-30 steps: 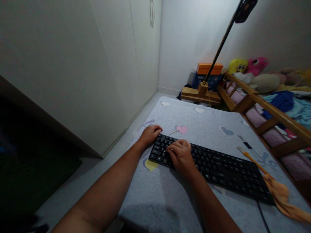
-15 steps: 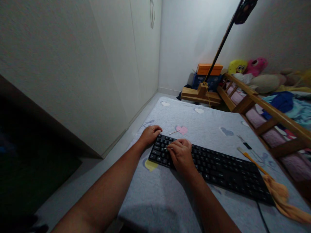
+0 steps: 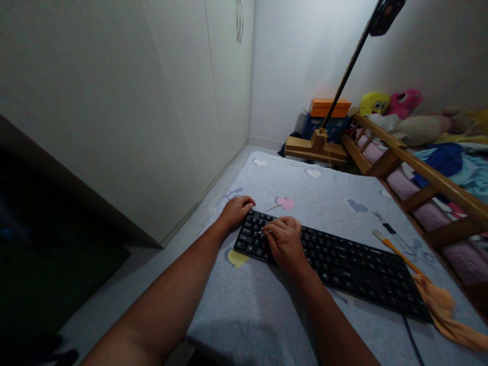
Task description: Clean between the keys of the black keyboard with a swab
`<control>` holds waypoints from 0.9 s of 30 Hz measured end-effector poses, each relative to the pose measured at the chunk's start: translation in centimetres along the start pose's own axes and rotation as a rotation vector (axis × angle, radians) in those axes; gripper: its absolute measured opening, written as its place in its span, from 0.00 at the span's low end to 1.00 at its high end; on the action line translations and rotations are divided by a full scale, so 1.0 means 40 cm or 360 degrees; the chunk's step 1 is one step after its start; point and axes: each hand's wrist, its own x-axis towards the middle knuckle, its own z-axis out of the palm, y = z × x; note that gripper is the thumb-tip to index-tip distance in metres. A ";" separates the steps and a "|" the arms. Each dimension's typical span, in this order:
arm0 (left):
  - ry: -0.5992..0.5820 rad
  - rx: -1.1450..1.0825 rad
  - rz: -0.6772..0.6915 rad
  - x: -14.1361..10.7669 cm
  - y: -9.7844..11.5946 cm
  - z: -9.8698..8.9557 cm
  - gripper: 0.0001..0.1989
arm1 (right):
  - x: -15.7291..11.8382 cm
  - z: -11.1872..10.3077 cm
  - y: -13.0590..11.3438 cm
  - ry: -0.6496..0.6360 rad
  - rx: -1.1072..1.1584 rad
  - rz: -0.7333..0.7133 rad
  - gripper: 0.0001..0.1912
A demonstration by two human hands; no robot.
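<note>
A black keyboard (image 3: pixel 354 269) lies at a slant on a pale blue cloth with heart shapes (image 3: pixel 251 300). My left hand (image 3: pixel 237 211) has its fingers closed at the keyboard's top left corner, gripping that edge. Over the left part of the keys, my right hand (image 3: pixel 284 236) pinches a small white-tipped cotton swab (image 3: pixel 261 233), its tip down at the keys. Another cotton swab (image 3: pixel 274 207) rests on the cloth just behind the keyboard, by a pink heart.
Right of the keyboard lie a brush with an orange handle (image 3: pixel 400 254), a thin tool with a black grip (image 3: pixel 389 228) and an orange cloth (image 3: pixel 438 300). A wooden bed rail (image 3: pixel 438 178) borders the right side, a pale cabinet (image 3: pixel 171 101) the left. Behind stands a pole (image 3: pixel 348 68) on a wooden base.
</note>
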 end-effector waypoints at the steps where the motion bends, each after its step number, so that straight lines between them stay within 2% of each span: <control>1: 0.0000 0.0002 -0.0001 0.000 -0.001 0.000 0.13 | 0.001 0.000 0.001 0.0007 0.0004 0.0002 0.07; 27: -0.0012 -0.0018 -0.0007 0.000 -0.008 -0.001 0.13 | -0.014 -0.034 0.006 -0.0021 -0.0025 0.0010 0.08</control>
